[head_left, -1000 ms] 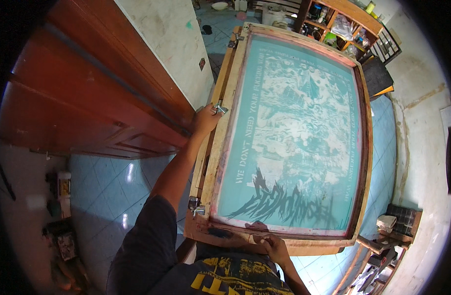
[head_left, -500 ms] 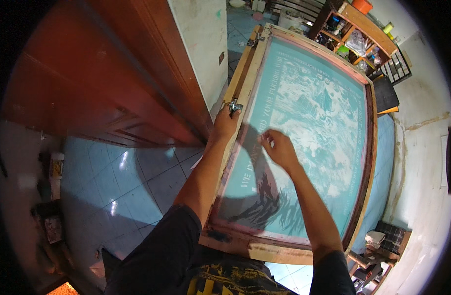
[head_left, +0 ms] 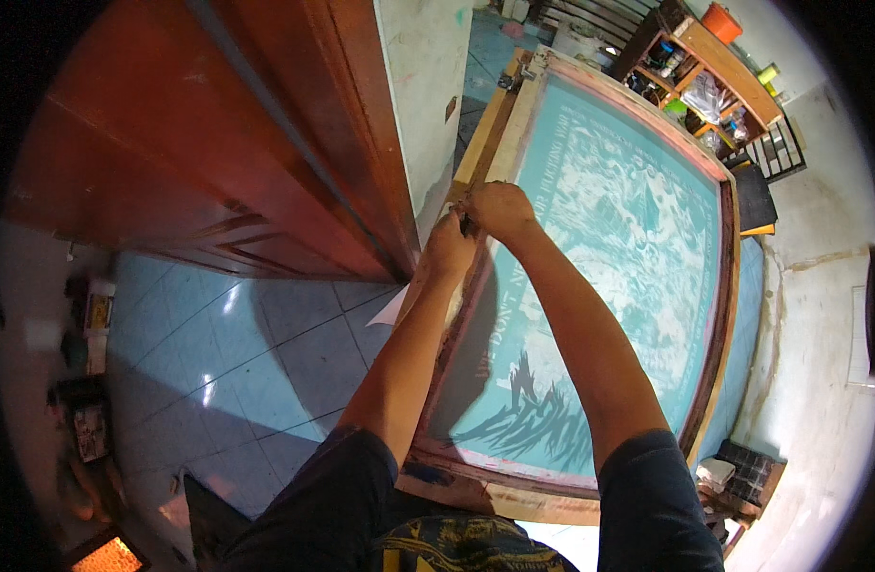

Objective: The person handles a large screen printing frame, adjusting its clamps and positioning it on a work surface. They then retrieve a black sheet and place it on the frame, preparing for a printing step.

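Note:
A large wooden screen-printing frame [head_left: 727, 238] with teal mesh [head_left: 514, 286] lies in front of me, a pale picture and lettering showing in the mesh. Along its left side runs a wooden bar [head_left: 495, 124]. My left hand [head_left: 452, 245] is closed around a metal hinge clamp [head_left: 467, 224] on that side. Directly above it, my right hand [head_left: 501, 209] is closed at the same clamp, its knuckles up. The two hands nearly touch and cover most of the clamp. Farther up the same side sits a second metal clamp [head_left: 516, 74].
A red-brown wooden door [head_left: 266, 143] stands close on the left beside a wall edge [head_left: 423, 95]. At the far right is a wooden shelf [head_left: 709, 67] holding bottles and containers. Blue floor tiles [head_left: 256, 343] show at left. A white sheet corner [head_left: 390, 310] sticks out beneath the left side.
My right hand has moved left and away from me, from above the mesh to the clamp. My left hand has stayed at the clamp. The view has shifted slightly.

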